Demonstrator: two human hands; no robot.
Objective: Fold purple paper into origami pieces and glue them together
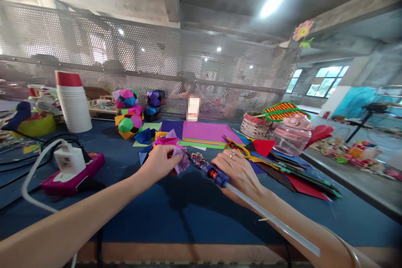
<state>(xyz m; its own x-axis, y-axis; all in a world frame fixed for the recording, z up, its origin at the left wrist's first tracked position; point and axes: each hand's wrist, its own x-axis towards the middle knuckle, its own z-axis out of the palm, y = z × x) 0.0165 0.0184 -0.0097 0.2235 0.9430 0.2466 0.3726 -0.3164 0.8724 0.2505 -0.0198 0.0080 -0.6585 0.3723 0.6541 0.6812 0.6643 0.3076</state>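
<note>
Between the fingers of my left hand [163, 160] is a folded paper piece [181, 162], light purple and magenta. My right hand [240, 169] is wrapped around a dark blue hot glue gun [204, 166], whose nozzle points left and lies close to the paper. A long translucent glue stick [276, 220] sticks out of the gun's back, over my right forearm. Several folded paper pieces in blue, yellow and pink lie just behind my left hand, among them a blue one [143, 136]. The grip of the gun is hidden by my right hand.
A stack of coloured paper sheets [210, 132] lies behind the hands, with scissors [240, 148] to its right. Multicoloured paper balls [128, 123], stacked paper cups [73, 106] and a magenta power strip [75, 180] stand left. At right are a pink-lidded jar [292, 136] and a basket [256, 125].
</note>
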